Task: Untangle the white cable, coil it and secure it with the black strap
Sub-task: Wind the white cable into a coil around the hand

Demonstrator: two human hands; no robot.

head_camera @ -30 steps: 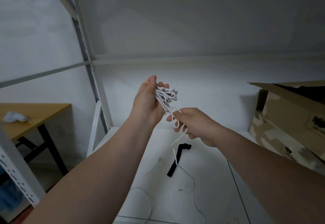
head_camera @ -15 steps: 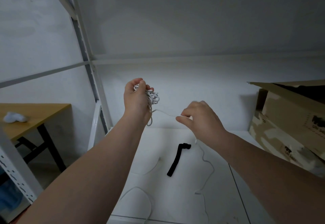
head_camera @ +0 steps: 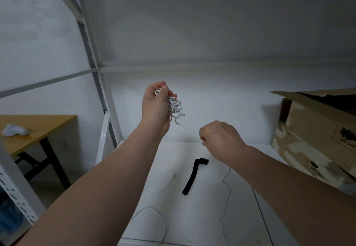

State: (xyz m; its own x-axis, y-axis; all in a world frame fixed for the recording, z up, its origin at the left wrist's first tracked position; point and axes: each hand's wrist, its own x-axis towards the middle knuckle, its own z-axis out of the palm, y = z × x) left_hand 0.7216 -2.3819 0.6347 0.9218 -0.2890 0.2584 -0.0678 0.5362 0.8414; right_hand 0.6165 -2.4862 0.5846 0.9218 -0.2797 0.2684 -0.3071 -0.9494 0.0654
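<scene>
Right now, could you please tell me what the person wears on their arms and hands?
Nothing visible: the left forearm and right forearm are bare to the frame edge, with no sleeves. The left hand and right hand show no gloves, watch or bracelet.

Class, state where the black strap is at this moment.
In the head view, the black strap lies untouched on the white shelf, low centre, just below the right hand, with slack white cable on either side of it.
</scene>
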